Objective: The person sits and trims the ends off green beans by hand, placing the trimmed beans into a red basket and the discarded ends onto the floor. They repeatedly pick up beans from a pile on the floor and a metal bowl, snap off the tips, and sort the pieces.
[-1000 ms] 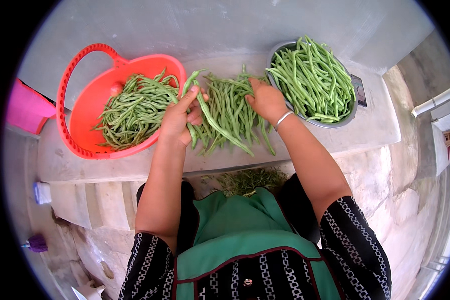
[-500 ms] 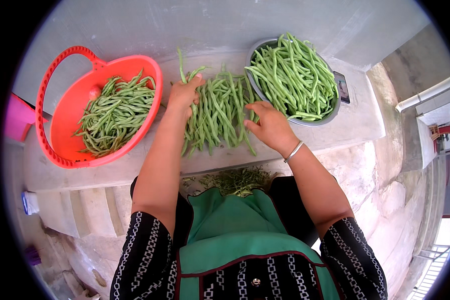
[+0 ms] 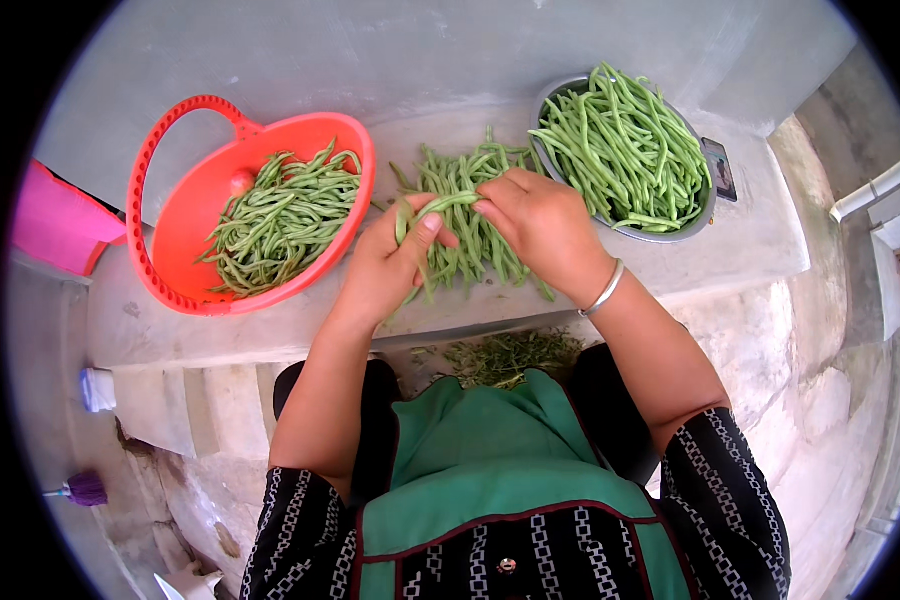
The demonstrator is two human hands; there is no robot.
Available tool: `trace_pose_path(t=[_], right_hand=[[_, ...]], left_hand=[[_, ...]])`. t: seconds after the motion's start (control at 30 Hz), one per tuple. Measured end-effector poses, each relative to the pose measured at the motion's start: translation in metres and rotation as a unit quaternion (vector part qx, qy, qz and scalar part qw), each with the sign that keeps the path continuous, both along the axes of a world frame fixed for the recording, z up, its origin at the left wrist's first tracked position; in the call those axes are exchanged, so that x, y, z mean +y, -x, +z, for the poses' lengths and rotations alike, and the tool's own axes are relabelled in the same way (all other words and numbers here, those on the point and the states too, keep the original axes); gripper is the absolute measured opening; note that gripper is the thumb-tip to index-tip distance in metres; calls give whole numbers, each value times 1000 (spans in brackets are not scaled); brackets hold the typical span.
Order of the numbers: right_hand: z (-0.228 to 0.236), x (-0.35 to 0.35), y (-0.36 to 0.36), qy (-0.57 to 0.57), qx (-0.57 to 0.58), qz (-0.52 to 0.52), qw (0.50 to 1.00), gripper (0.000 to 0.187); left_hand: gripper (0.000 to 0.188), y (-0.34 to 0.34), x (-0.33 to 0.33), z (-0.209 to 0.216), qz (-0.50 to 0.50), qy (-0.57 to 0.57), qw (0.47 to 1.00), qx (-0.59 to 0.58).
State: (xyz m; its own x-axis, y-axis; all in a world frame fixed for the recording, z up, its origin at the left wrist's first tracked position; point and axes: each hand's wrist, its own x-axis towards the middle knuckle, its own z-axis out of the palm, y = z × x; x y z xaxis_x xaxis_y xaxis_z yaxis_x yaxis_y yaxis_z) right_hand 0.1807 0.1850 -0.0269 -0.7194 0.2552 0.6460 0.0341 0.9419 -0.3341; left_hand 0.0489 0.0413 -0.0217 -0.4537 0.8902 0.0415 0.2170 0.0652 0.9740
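Note:
Over the concrete ledge, my left hand (image 3: 395,252) is closed around a few green beans (image 3: 448,203). My right hand (image 3: 552,232) grips the right end of one of them, its fingertips pinched together. Under and behind both hands lies a loose pile of green beans (image 3: 475,258), partly hidden by them. To the left, a red plastic basket (image 3: 180,240) with a raised handle holds thinner, duller beans (image 3: 285,220). A grey bowl (image 3: 708,212) at the right is heaped with long, bright green beans (image 3: 620,150).
A phone (image 3: 720,170) lies right of the bowl on the concrete ledge (image 3: 760,225). Bean scraps (image 3: 515,358) lie below the ledge by my knees. A grey wall (image 3: 450,50) rises behind. At far left are a pink container (image 3: 60,220) and a purple brush head (image 3: 87,488).
My hands have come together in front of the pile, and the right now grips a bean held by the left. The whole view has shifted, so the basket and bowl appear farther right.

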Motion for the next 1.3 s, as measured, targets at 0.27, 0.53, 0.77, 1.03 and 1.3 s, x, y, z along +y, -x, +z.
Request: trace_pose_path(t=[0.27, 0.53, 0.77, 1.03, 1.3], right_hand=[[22, -14, -19, -1, -32, 86, 996, 6], [26, -12, -23, 159, -118, 162, 967, 11], [21, -5, -38, 205, -216, 127, 946, 19], [-2, -12, -17, 230, -110, 161, 953, 18], [-5, 20, -10, 352, 118, -28, 928, 17]], left_hand=[[14, 8, -11, 13, -119, 42, 926, 355], [23, 25, -5, 3, 58, -111, 979, -162], [24, 42, -8, 14, 153, -203, 961, -105], [24, 34, -1, 3, 132, -200, 967, -82], [18, 6, 4, -4, 120, -149, 978, -88]])
